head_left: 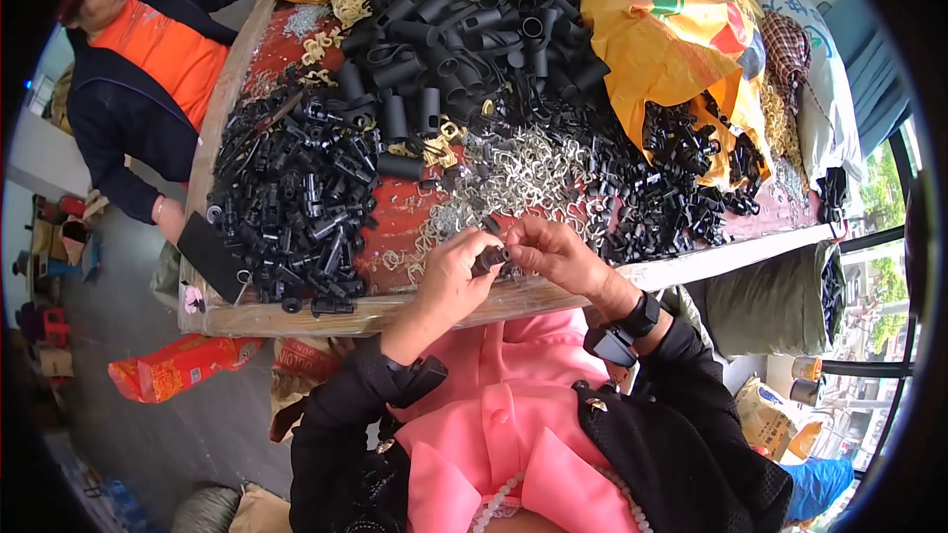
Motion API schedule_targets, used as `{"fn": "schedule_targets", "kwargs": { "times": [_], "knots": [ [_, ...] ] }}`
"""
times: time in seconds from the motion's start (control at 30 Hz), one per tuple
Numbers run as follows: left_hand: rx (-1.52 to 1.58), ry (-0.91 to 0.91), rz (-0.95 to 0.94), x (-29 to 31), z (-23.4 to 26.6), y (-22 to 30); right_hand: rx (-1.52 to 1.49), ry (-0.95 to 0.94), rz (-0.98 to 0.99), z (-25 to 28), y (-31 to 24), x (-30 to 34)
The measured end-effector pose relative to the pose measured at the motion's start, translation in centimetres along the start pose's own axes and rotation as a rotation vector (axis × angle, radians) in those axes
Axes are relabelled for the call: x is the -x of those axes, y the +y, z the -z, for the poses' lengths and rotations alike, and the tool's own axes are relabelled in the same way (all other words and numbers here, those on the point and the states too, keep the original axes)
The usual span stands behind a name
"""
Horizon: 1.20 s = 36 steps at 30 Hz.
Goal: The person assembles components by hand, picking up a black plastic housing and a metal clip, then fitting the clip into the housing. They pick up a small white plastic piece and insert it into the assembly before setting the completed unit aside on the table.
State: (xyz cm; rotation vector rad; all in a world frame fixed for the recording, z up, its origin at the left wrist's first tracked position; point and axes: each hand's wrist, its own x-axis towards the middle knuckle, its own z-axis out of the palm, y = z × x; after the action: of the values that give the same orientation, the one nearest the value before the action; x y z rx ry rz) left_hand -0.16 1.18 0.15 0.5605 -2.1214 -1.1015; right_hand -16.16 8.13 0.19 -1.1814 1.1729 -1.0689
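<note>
Both my hands meet over the near edge of the table. My left hand point(452, 271) is closed around a small black plastic part point(487, 260). Against the part's right end, my right hand point(555, 255) pinches with thumb and forefinger; whatever tiny thing sits between those fingertips is too small to make out. Just beyond the hands lies a spread of small pale metal hooks or clips point(523, 173). A heap of assembled-looking black plastic pieces point(296, 202) fills the left side, and smaller black pieces point(657, 207) are piled at the right.
Black tubes point(444, 35) are heaped at the back. An orange-yellow sack point(671, 30) spills black parts at the right. A wooden rim point(296, 320) edges the red table. At the left stands a person in an orange top point(163, 54), one hand by a dark tablet-like slab point(212, 247).
</note>
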Motion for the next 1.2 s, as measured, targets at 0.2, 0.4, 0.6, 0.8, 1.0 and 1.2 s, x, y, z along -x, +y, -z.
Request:
{"fn": "schedule_targets", "kwargs": {
  "times": [0.2, 0.4, 0.6, 0.8, 1.0, 1.2],
  "knots": [
    [0.047, 0.106, -0.039, 0.0, -0.1, 0.5, -0.199, -0.007, -0.037, -0.6, -0.2, 0.1],
    [0.073, 0.108, 0.038, 0.1, -0.2, 0.1, -0.253, 0.019, -0.074, -1.0, -0.3, 0.0],
    [0.284, 0.084, 0.299, 0.3, -0.4, -0.4, -0.301, 0.062, -0.106, -1.3, -0.1, -0.1],
    [0.572, 0.078, 0.484, 0.3, -0.6, -0.7, 0.26, 0.149, 0.138, -1.5, -0.6, -0.2],
    [0.778, 0.061, 0.627, 0.2, -0.8, -1.0, 0.575, 0.233, 0.311, -1.4, -0.7, -0.3],
    [0.749, 0.041, 0.63, -0.1, -1.0, -1.6, 0.158, 0.148, 0.059, -0.8, -0.6, -0.7]
  ]
}}
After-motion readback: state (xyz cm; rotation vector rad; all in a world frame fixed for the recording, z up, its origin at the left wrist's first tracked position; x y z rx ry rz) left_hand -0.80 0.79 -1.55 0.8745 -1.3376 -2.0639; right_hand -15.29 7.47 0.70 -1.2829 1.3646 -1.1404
